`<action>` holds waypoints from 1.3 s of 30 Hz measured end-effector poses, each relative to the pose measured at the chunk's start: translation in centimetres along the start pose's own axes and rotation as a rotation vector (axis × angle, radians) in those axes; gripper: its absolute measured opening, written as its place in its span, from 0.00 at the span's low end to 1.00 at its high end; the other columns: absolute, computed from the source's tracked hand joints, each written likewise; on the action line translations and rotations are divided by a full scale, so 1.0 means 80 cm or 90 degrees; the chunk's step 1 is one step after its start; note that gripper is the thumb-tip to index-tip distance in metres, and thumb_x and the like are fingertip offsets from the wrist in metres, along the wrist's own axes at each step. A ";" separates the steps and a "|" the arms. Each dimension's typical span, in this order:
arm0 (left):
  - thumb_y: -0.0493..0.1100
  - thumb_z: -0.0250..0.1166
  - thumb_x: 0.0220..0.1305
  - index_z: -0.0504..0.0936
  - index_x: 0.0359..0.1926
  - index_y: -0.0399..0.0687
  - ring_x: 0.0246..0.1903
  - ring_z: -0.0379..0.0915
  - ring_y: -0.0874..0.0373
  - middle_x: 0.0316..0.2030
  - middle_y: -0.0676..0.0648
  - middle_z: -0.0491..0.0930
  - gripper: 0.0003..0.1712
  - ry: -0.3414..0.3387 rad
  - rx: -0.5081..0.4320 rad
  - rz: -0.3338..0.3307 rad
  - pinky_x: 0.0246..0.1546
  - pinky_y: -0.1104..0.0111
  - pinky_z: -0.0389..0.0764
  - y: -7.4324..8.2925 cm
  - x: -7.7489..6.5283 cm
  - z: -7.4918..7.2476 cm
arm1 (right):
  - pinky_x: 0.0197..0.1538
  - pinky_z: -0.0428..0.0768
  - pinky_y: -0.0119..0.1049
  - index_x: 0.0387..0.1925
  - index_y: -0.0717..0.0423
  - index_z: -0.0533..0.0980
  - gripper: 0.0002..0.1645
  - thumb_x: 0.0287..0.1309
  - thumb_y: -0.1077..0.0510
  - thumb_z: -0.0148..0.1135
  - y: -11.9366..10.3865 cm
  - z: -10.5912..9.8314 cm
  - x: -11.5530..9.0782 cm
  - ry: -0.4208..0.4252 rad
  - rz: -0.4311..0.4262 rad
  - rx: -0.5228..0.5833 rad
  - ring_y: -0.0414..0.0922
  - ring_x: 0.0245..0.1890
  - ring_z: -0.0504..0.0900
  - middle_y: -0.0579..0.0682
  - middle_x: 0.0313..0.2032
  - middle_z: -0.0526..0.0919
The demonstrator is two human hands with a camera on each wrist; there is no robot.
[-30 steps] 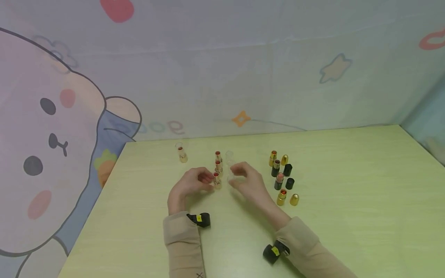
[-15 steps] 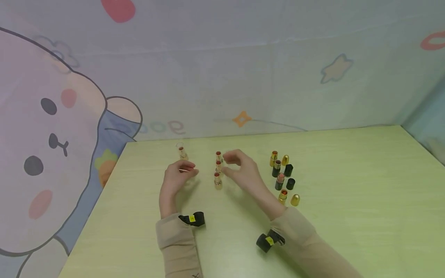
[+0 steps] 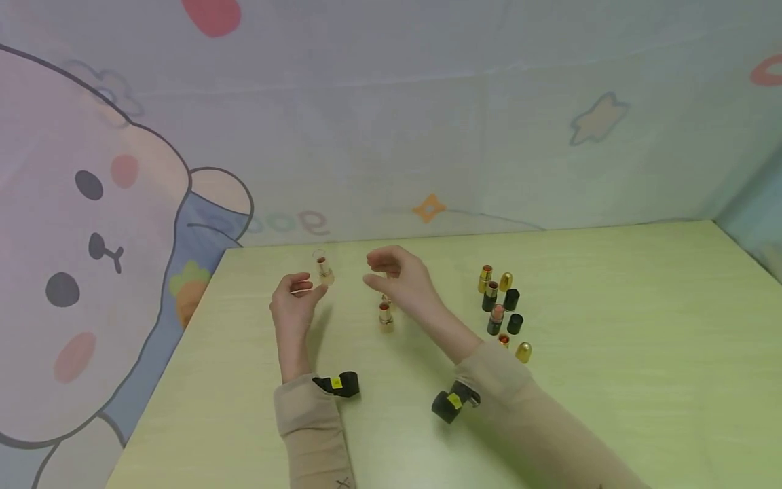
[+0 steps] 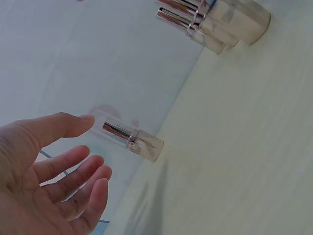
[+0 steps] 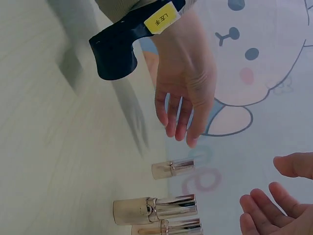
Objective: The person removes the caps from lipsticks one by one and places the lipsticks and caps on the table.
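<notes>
My left hand [image 3: 294, 302], empty and with fingers apart, is just left of a lone upright lipstick [image 3: 325, 272] under a clear cap. In the left wrist view its thumb overlaps the top of that clear cap [image 4: 100, 122]. My right hand [image 3: 403, 278] holds nothing; its fingers and thumb are spread over the short row of uncapped clear-based lipsticks. The front lipstick [image 3: 385, 317] of that row shows fully, its red tip up, while the ones behind are partly hidden by the right hand. Both hands [image 5: 186, 93] appear in the right wrist view.
On the right stands a column of open lipsticks, among them a gold one [image 3: 485, 278] and a pink-tipped one [image 3: 496, 319]. Beside them are their caps, black [image 3: 515, 324] and gold [image 3: 523, 352]. A printed cloth [image 3: 366, 136] hangs behind the table [image 3: 611, 339].
My left hand has moved from the front lipstick of the row leftward to the lone capped one. The right hand has shifted left and farther back, now covering the rear of the row.
</notes>
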State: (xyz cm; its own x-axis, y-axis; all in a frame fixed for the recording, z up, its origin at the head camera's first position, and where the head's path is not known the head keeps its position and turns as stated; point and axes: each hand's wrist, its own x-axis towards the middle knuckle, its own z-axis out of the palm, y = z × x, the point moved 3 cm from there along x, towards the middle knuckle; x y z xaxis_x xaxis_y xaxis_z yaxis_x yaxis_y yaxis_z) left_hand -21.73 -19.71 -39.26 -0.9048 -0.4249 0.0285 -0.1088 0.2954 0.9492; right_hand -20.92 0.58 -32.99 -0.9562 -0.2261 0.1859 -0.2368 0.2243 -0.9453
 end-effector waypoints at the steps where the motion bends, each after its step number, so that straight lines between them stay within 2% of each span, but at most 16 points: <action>1: 0.39 0.69 0.56 0.75 0.57 0.39 0.48 0.76 0.48 0.50 0.38 0.77 0.27 0.000 -0.004 -0.007 0.46 0.63 0.77 -0.001 0.002 -0.001 | 0.64 0.72 0.47 0.53 0.63 0.74 0.21 0.57 0.63 0.64 -0.002 0.002 0.002 -0.001 0.003 0.003 0.54 0.56 0.78 0.61 0.52 0.80; 6: 0.38 0.69 0.55 0.72 0.61 0.39 0.58 0.70 0.44 0.57 0.37 0.73 0.31 0.000 -0.028 -0.033 0.58 0.55 0.73 -0.009 0.010 -0.004 | 0.63 0.74 0.45 0.54 0.62 0.75 0.21 0.58 0.63 0.63 -0.005 0.016 0.014 -0.007 -0.005 -0.011 0.53 0.55 0.79 0.59 0.52 0.81; 13: 0.36 0.68 0.58 0.70 0.63 0.38 0.62 0.67 0.44 0.59 0.37 0.71 0.32 -0.023 -0.065 -0.024 0.61 0.56 0.72 -0.016 0.018 -0.005 | 0.61 0.75 0.42 0.56 0.62 0.74 0.23 0.59 0.62 0.63 -0.006 0.036 0.026 -0.030 -0.001 -0.020 0.52 0.56 0.80 0.59 0.53 0.81; 20: 0.36 0.68 0.57 0.71 0.63 0.38 0.63 0.67 0.45 0.61 0.38 0.72 0.32 -0.042 -0.058 -0.007 0.64 0.58 0.70 -0.019 0.024 0.000 | 0.62 0.75 0.42 0.60 0.61 0.71 0.26 0.61 0.60 0.61 -0.006 0.054 0.039 -0.069 0.017 -0.050 0.52 0.60 0.77 0.58 0.58 0.78; 25: 0.37 0.68 0.57 0.70 0.63 0.37 0.64 0.67 0.45 0.61 0.37 0.72 0.32 -0.038 -0.052 -0.016 0.66 0.59 0.68 -0.024 0.030 0.000 | 0.62 0.75 0.42 0.62 0.58 0.70 0.27 0.63 0.58 0.60 -0.005 0.066 0.053 -0.098 0.037 -0.088 0.51 0.61 0.75 0.56 0.60 0.76; 31: 0.36 0.67 0.58 0.69 0.64 0.36 0.65 0.67 0.44 0.62 0.36 0.72 0.32 -0.048 -0.063 -0.034 0.67 0.59 0.67 -0.030 0.038 0.006 | 0.61 0.76 0.41 0.61 0.58 0.71 0.26 0.63 0.57 0.60 -0.002 0.073 0.073 -0.099 0.050 -0.139 0.49 0.61 0.76 0.55 0.60 0.77; 33: 0.36 0.67 0.58 0.70 0.64 0.37 0.64 0.68 0.45 0.62 0.36 0.72 0.32 -0.052 -0.059 -0.035 0.66 0.59 0.68 -0.031 0.041 0.007 | 0.61 0.76 0.41 0.61 0.59 0.71 0.26 0.62 0.58 0.61 -0.002 0.076 0.078 -0.096 0.064 -0.133 0.49 0.61 0.76 0.56 0.59 0.77; 39: 0.38 0.68 0.58 0.71 0.63 0.39 0.63 0.69 0.47 0.61 0.38 0.74 0.32 -0.058 -0.034 -0.025 0.66 0.60 0.68 -0.032 0.046 0.005 | 0.61 0.76 0.41 0.59 0.62 0.72 0.26 0.60 0.60 0.63 0.003 0.089 0.090 -0.085 0.131 -0.053 0.51 0.60 0.76 0.58 0.58 0.78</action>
State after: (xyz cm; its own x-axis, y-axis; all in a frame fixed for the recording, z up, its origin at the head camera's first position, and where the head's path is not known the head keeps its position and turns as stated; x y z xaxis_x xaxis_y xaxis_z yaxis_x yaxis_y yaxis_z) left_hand -24.93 -21.69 -41.73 -0.9342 -0.3550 -0.0357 -0.1252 0.2327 0.9645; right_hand -26.59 -7.78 -33.79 -0.9558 -0.2898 -0.0503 -0.0584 0.3544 -0.9333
